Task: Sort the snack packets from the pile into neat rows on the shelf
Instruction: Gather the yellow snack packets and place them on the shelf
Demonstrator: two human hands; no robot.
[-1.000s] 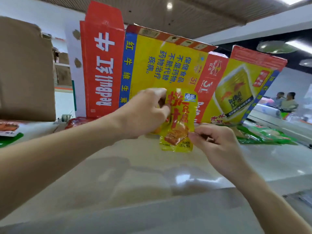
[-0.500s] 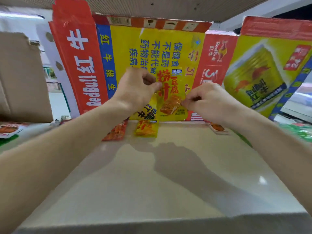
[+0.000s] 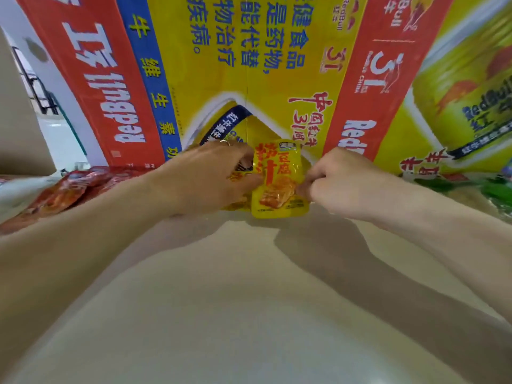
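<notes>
A yellow snack packet (image 3: 279, 181) with red lettering stands against the cardboard backing at the far edge of the beige shelf (image 3: 249, 300). My left hand (image 3: 205, 178) pinches its left edge and my right hand (image 3: 340, 181) pinches its right edge. Another yellow packet (image 3: 238, 206) lies partly hidden under my left hand. Red snack packets (image 3: 63, 192) lie in a row to the left along the back.
A flattened Red Bull carton (image 3: 249, 65) in red, yellow and blue forms the back wall. Green packets (image 3: 496, 189) sit at the far right. A brown cardboard box (image 3: 16, 120) stands at the left.
Both hands have carried the yellow packet forward and down, from mid-air to the back of the shelf beside the other yellow packet. The camera has moved closer.
</notes>
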